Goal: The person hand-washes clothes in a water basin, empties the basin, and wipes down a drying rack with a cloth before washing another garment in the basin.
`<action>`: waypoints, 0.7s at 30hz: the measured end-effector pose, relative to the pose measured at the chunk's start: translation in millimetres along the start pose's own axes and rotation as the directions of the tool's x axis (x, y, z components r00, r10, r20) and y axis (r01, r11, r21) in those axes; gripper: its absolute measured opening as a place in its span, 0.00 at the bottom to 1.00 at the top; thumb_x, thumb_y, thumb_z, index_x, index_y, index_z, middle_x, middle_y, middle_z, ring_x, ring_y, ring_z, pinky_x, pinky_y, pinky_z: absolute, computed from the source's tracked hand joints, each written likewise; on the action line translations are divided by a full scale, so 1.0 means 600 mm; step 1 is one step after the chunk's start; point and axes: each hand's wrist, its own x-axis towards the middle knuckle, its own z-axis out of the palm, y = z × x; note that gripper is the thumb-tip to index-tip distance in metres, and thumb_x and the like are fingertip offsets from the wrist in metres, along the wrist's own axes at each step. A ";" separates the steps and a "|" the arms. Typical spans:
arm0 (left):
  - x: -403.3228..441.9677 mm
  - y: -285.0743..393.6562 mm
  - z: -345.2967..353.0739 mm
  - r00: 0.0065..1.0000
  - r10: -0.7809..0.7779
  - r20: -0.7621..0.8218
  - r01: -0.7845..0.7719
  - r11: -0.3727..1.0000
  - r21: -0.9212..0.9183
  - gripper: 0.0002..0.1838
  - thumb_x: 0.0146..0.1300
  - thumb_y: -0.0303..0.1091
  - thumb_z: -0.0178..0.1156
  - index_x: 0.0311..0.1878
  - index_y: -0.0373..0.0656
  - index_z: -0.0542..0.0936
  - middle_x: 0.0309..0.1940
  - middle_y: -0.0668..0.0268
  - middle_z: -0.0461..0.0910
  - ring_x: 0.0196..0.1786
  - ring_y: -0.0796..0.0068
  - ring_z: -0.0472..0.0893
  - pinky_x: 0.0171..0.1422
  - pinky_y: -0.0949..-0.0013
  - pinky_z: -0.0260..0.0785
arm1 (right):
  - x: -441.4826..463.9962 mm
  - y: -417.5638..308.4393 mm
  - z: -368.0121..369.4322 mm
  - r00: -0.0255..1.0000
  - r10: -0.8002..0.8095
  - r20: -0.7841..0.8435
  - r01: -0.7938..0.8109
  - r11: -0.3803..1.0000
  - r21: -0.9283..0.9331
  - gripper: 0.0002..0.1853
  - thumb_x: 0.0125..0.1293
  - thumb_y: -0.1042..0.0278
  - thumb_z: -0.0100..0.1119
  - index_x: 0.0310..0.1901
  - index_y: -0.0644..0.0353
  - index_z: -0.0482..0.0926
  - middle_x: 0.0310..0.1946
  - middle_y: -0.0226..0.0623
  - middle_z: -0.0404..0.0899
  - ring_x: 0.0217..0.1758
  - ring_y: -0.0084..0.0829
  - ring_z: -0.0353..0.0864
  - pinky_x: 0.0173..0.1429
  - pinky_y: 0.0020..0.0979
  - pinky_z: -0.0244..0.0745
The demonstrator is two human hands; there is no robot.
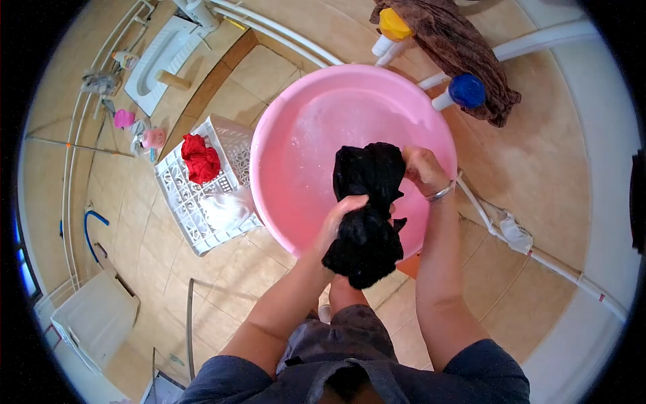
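A bunched black cloth garment hangs over the near right part of a large pink basin. Around its middle my left hand is closed, with part of the cloth bulging out below the grip toward me. My right hand, with a metal band at the wrist, pinches the garment's upper right edge. Its fingertips are partly hidden. Inside the basin lies cloudy water with some foam and bubbles. Which kind of garment this is, I cannot tell.
Left of the basin, a white plastic crate carries a red cloth and a white bundle. White pipes with a yellow cap and a blue cap stand behind, beside a hanging brown cloth. A squat toilet is at upper left.
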 end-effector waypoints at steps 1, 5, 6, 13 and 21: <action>-0.006 -0.011 0.001 1.000 -0.006 0.002 0.006 1.000 0.001 0.30 0.44 0.46 0.53 0.47 0.35 0.65 0.32 0.61 0.71 0.32 0.65 0.72 0.36 0.65 0.67 | 0.002 0.008 0.008 0.997 -0.074 -0.007 0.074 0.992 0.097 0.23 0.54 0.46 0.51 0.38 0.61 0.72 0.31 0.34 0.72 0.33 0.26 0.70 0.36 0.27 0.67; -0.004 -0.037 0.009 0.918 -0.052 0.393 0.219 0.893 -0.392 0.34 0.39 0.47 0.55 0.48 0.36 0.62 0.34 0.63 0.68 0.32 0.64 0.71 0.37 0.65 0.66 | 0.005 -0.031 0.150 0.976 -0.144 -0.161 0.212 0.779 0.590 0.22 0.52 0.46 0.53 0.32 0.61 0.69 0.37 0.44 0.69 0.39 0.35 0.70 0.42 0.35 0.69; -0.010 -0.034 0.017 0.948 -0.140 0.286 0.206 0.954 -0.216 0.34 0.38 0.47 0.56 0.49 0.36 0.63 0.34 0.62 0.69 0.33 0.64 0.71 0.37 0.65 0.66 | 0.005 -0.033 0.152 0.966 -0.257 -0.020 0.218 0.774 0.594 0.22 0.51 0.46 0.53 0.32 0.61 0.69 0.40 0.47 0.68 0.41 0.38 0.69 0.45 0.37 0.68; 0.005 -0.005 0.023 0.998 -0.042 0.038 0.004 0.719 0.695 0.23 0.44 0.33 0.60 0.45 0.37 0.70 0.37 0.62 0.73 0.44 0.71 0.71 0.48 0.68 0.63 | -0.022 -0.082 0.140 0.985 -0.013 -0.174 -0.033 0.965 -0.262 0.08 0.45 0.69 0.55 0.25 0.64 0.72 0.27 0.35 0.72 0.31 0.26 0.71 0.39 0.27 0.67; -0.003 -0.008 0.034 0.991 0.108 -0.083 -0.011 0.672 0.740 0.24 0.41 0.28 0.61 0.45 0.36 0.69 0.39 0.64 0.72 0.43 0.72 0.72 0.48 0.69 0.64 | -0.049 -0.027 0.159 0.875 0.176 -0.451 0.057 0.888 0.457 0.23 0.57 0.48 0.46 0.45 0.61 0.69 0.38 0.36 0.73 0.41 0.29 0.73 0.47 0.28 0.68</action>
